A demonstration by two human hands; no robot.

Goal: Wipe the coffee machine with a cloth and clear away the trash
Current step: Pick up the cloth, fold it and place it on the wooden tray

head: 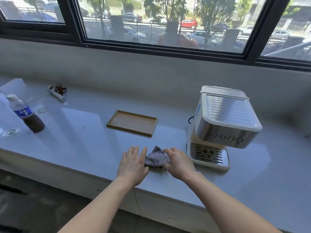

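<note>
Both hands are down on the pale tabletop (80,132) near its front edge, working a crumpled grey cloth (155,158) that lies between them. The left hand (133,163) is flat and open, fingers spread and pointing away, its thumb side just touching the cloth's left edge; it grips nothing. The right hand (178,163) is curled over the cloth's right side, fingers bent down onto the fabric, pinching or pressing it; how firm the hold is I cannot tell.

Just right of the right hand stands the coffee machine (223,125), cream and steel, its drip tray facing the near edge and four round buttons along its front. The cloth is near the machine but not touching it.

Farther back, toward the middle, an empty wooden tray (117,121) lies flat. Well to the left stands a plastic bottle (25,113) with a blue label and dark liquid in its lower part. At the far left, close to the wall under the window, sits a small heap of trash (57,91), a whitish wrapper with something dark brown against it.
</note>
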